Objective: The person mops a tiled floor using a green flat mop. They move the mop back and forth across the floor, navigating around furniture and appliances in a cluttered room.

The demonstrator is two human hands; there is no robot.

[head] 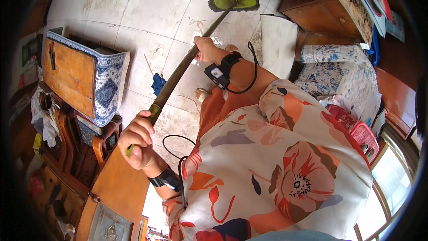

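Both my hands hold the long pole [177,75] of a flat mop. My left hand [137,142] wraps around its green-tipped top end, near the wooden door. Farther down the pole, my right hand [204,48] grips it with fingers curled around. The mop's green head [230,2], edged with dark fringe, rests on the white tile floor [157,3]. Floor tiles below the head look wet and shiny, with brown stains around. Each wrist wears a black strap; a small device with a cable sits on the right one.
At left stands a wooden table [70,77] with a blue patterned cloth [108,90], beside a carved wooden chair [103,142]. A blue rag [158,84] lies near my feet. A white panel [278,45], patterned fabric [337,70] and pink basket [354,124] line the right. A wooden door [117,177] is lower left.
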